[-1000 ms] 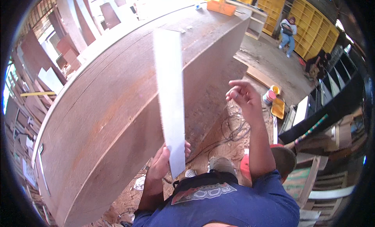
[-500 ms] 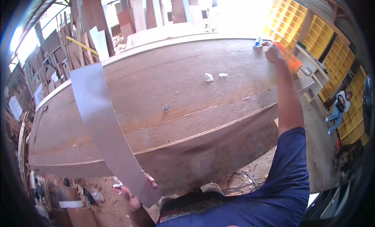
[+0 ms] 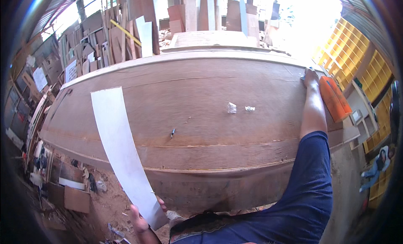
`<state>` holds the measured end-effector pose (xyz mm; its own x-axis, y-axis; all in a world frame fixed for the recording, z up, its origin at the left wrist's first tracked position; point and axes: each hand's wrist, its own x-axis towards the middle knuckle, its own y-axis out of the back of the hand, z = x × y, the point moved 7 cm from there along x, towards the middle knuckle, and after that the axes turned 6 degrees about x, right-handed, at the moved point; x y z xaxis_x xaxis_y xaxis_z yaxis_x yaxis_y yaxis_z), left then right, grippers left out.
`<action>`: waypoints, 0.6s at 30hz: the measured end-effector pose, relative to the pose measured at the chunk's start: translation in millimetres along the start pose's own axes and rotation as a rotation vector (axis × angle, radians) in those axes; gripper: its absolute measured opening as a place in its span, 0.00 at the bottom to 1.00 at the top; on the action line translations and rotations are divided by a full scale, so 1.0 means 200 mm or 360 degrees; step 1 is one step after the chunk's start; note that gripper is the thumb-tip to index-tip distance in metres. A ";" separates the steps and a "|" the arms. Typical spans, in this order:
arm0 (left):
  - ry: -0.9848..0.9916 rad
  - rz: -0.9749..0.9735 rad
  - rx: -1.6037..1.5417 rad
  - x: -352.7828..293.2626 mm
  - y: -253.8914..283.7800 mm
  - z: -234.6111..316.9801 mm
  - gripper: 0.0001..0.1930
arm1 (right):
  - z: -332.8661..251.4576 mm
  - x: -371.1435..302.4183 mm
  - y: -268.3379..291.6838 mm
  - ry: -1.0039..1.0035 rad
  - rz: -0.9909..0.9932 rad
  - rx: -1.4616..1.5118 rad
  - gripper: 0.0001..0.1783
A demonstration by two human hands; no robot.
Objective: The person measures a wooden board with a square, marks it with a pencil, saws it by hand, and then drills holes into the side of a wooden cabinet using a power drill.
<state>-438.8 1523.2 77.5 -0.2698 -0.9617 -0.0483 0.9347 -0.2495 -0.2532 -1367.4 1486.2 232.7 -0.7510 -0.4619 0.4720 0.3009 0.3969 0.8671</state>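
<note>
My left hand (image 3: 142, 221) grips the lower end of a long, narrow, pale strip of board (image 3: 119, 135), which rises at a slant over the near side of the large brown wooden table (image 3: 201, 88). Far off at the table's right end, my right hand (image 3: 311, 77) is closed around a small blue-and-white thing (image 3: 303, 77), mostly covered by the fingers. Just right of that hand lies an orange box (image 3: 334, 99). On the tabletop rest two crumpled clear-white scraps, one larger (image 3: 231, 107) and one smaller (image 3: 250, 109), and a small blue-tipped bit (image 3: 173, 133).
Boards and offcuts (image 3: 126, 38) lean along the back left, among them a yellow strip (image 3: 125, 32). Yellow compartment shelving (image 3: 348, 46) stands at the right, where another person (image 3: 376, 168) sits. Scraps and debris litter the floor (image 3: 105, 198) at the lower left.
My right hand has gone from beside the blue-and-white thing to closing over it. The view has shifted, and the strip in my left hand looks brighter, still held.
</note>
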 end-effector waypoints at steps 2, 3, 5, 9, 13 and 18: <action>0.0077 -0.0110 -0.0229 0.01 0.03 -0.09 0.51 | -0.03 0.04 0.00 0.0097 -0.0007 -0.0239 0.12; 0.0113 -0.0012 -0.0262 -0.04 0.06 -0.09 0.52 | -0.29 -0.08 0.01 0.0247 -0.0153 -0.0034 0.10; 0.0081 -0.0069 -0.0302 0.00 0.04 -0.08 0.51 | -0.40 -0.12 0.19 0.0574 0.0432 -0.0164 0.09; 0.0121 -0.0301 -0.0510 0.07 0.08 -0.14 0.51 | -0.31 0.03 0.49 0.0466 0.0585 0.1145 0.20; 0.0151 -0.0491 -0.0381 0.06 0.13 -0.05 0.51 | -0.94 -0.42 0.78 0.0119 -0.0092 0.2970 0.21; 0.0232 -0.0778 -0.0613 0.07 0.29 -0.07 0.49 | -1.72 -1.30 1.21 0.0306 -0.0559 0.2801 0.23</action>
<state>-391.7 1497.6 48.5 -0.6983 -0.7149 0.0366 0.5527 -0.5710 -0.6071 -896.5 1429.9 374.6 -0.5256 -0.7258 0.4439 -0.8463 0.4991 -0.1860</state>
